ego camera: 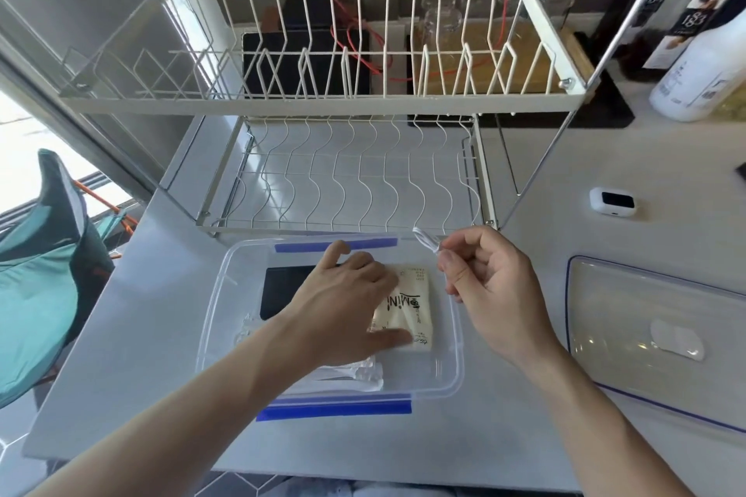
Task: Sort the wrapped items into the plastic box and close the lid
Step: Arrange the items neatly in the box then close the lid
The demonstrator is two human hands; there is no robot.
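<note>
A clear plastic box (226,270) with blue tape on its near and far rims stands on the white counter. Inside lie a cream wrapped packet (415,307) with black print, a flat black item (282,288) and a clear wrapped item (355,371) near the front wall. My left hand (347,303) reaches into the box and rests flat on the cream packet, fingers spread. Above the box's right rim, my right hand (484,282) pinches a small clear-wrapped item (428,240) between thumb and finger. The clear lid (654,339) lies flat to the right of the box.
A white two-tier wire dish rack (323,101) stands directly behind the box. A small white device (612,203) sits on the counter at right. A white bottle (702,73) and a dark bottle stand at the back right. A teal chair (40,274) is at left.
</note>
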